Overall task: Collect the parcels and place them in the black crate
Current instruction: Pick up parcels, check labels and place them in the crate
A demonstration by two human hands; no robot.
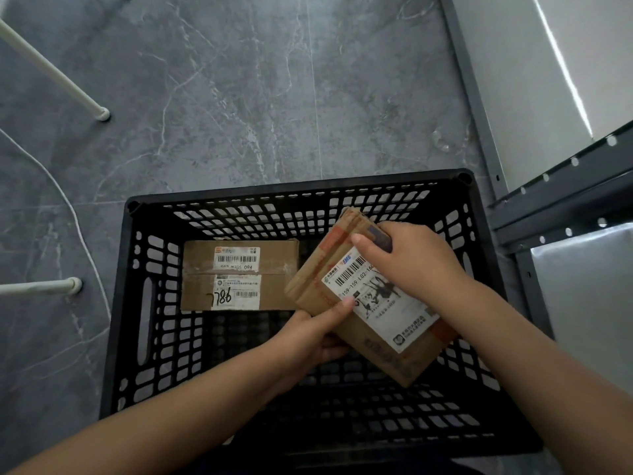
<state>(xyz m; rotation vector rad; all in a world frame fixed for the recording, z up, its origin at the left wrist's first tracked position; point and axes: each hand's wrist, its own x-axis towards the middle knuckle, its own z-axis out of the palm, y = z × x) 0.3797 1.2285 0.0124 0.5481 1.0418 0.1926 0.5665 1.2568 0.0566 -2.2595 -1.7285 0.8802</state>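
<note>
A black slotted crate [144, 303] stands on the floor below me. One brown cardboard parcel [202, 289] with white labels lies flat on the crate's bottom at the far left. A second brown parcel [373, 317] with a white barcode label is tilted inside the crate's right half, held by both hands. My left hand [311, 337] grips its near left edge from below, thumb on the label. My right hand [414, 258] grips its far end from above.
Grey marbled floor tiles surround the crate. A dark metal shelf frame [561, 197] with grey panels stands at the right. White furniture legs [99, 113] and a thin white cable [73, 214] are at the left.
</note>
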